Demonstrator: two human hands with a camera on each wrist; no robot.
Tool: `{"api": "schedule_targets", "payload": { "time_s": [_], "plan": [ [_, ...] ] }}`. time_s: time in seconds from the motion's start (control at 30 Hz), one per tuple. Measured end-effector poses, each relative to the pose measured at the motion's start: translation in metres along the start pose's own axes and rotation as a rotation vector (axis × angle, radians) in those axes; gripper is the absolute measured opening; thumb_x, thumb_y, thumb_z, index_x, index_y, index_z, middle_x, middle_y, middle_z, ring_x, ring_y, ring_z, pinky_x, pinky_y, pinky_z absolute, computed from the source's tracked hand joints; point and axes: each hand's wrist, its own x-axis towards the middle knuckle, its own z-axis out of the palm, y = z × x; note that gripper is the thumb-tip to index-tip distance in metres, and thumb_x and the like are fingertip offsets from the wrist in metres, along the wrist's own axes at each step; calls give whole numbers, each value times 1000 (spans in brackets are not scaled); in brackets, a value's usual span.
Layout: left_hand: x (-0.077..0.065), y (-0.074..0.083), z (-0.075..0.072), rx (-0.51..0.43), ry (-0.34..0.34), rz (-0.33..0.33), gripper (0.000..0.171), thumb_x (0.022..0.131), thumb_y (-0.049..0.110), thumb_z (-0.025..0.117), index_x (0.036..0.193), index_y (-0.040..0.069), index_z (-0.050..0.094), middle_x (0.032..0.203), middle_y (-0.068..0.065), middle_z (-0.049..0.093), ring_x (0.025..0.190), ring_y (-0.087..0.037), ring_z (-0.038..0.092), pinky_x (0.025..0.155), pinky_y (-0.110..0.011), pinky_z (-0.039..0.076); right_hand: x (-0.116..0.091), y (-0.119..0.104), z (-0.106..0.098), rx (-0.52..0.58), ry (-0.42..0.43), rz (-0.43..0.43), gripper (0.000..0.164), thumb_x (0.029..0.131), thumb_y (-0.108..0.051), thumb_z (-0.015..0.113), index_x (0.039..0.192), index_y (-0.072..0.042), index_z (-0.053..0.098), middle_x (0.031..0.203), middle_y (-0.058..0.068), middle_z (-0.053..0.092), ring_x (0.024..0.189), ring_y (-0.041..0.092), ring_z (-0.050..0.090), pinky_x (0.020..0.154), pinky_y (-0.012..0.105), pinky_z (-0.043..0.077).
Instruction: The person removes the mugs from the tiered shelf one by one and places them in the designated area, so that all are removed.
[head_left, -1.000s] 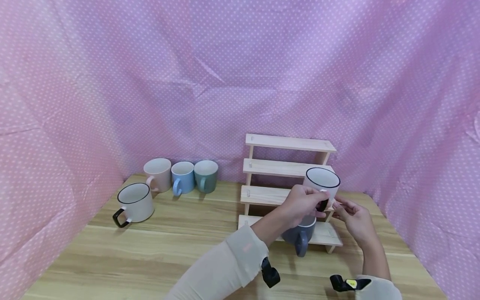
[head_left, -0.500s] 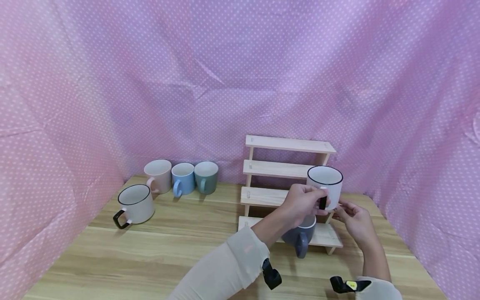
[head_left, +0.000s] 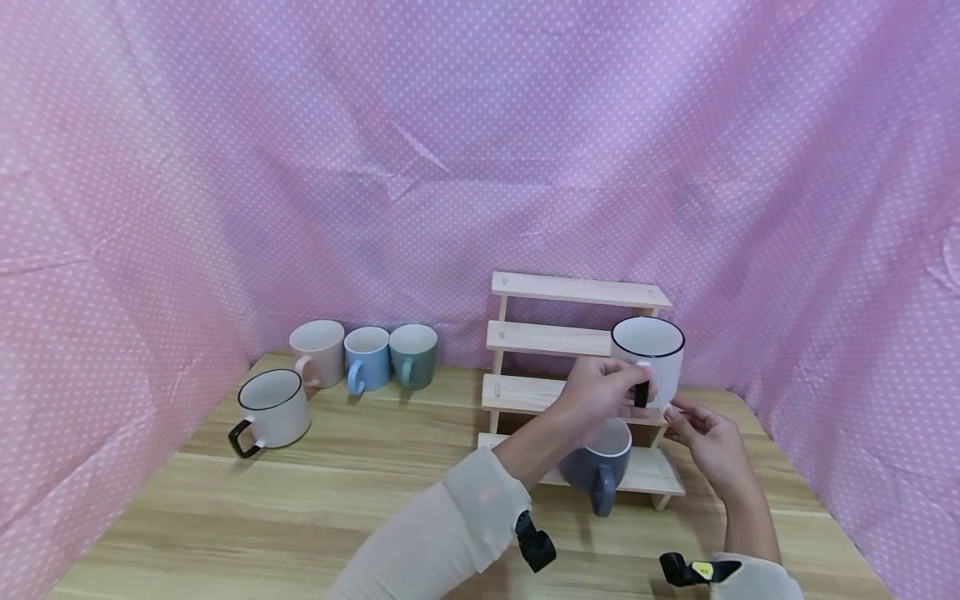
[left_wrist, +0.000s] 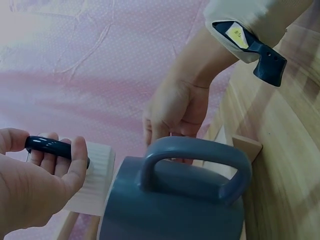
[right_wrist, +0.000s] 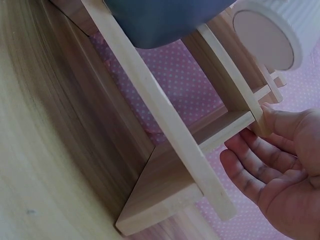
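My left hand (head_left: 596,393) grips a white mug (head_left: 663,371) with a dark rim by its black handle (left_wrist: 52,146). The mug is upright, overlapping the right end of the second and third steps of a wooden tiered shelf (head_left: 555,337) in the head view. In the right wrist view, its base (right_wrist: 262,40) shows above the shelf boards. My right hand (head_left: 711,442) pinches the right end of a shelf step, thumb on top and fingers curled beneath (right_wrist: 250,167). A grey-blue mug (head_left: 585,473) sits on the lowest step, handle toward me.
Left on the wooden table (head_left: 360,500) stand a pink mug (head_left: 324,358), a light blue mug (head_left: 370,360), a green mug (head_left: 420,358) and another white mug (head_left: 281,417) with a black handle. Pink dotted cloth (head_left: 480,167) hangs behind and at both sides.
My left hand has lifted the white mug slightly, and more of the grey-blue mug's rim shows below it. The right hand stays at the shelf's end.
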Motion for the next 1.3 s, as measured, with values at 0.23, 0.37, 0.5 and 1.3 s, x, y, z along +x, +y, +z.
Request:
{"api": "schedule_targets", "payload": {
  "time_s": [0.23, 0.37, 0.5, 1.3],
  "plan": [
    [-6, 17, -8, 4, 1, -7, 18, 98, 9, 68, 90, -6, 71, 81, -8, 66, 78, -17, 65, 85, -49, 62, 1, 0, 0, 28, 13, -16, 51, 107, -25, 57, 143, 11, 50, 118, 9, 70, 90, 5, 70, 84, 27, 60],
    [-10, 25, -16, 5, -4, -3, 17, 98, 9, 69, 91, -6, 71, 80, -9, 66, 79, -18, 65, 86, -50, 61, -1, -2, 0, 21, 14, -6, 52, 107, -26, 56, 144, 11, 49, 122, 16, 68, 90, 4, 70, 84, 26, 60],
    [-12, 32, -29, -9, -33, -7, 16, 98, 9, 68, 91, -5, 70, 81, -10, 65, 80, -18, 64, 84, -46, 62, -3, -4, -1, 11, 23, 2, 52, 107, -26, 56, 145, 9, 49, 123, 15, 69, 89, 5, 71, 83, 26, 60],
    [-50, 85, -153, 118, 46, 122, 20, 103, 10, 55, 97, -7, 63, 89, -13, 66, 88, -28, 66, 85, -41, 61, -3, -4, 3, 24, 13, 36, 53, 107, -28, 57, 147, 5, 49, 128, 16, 67, 91, 3, 70, 85, 26, 60]
  ]
}}
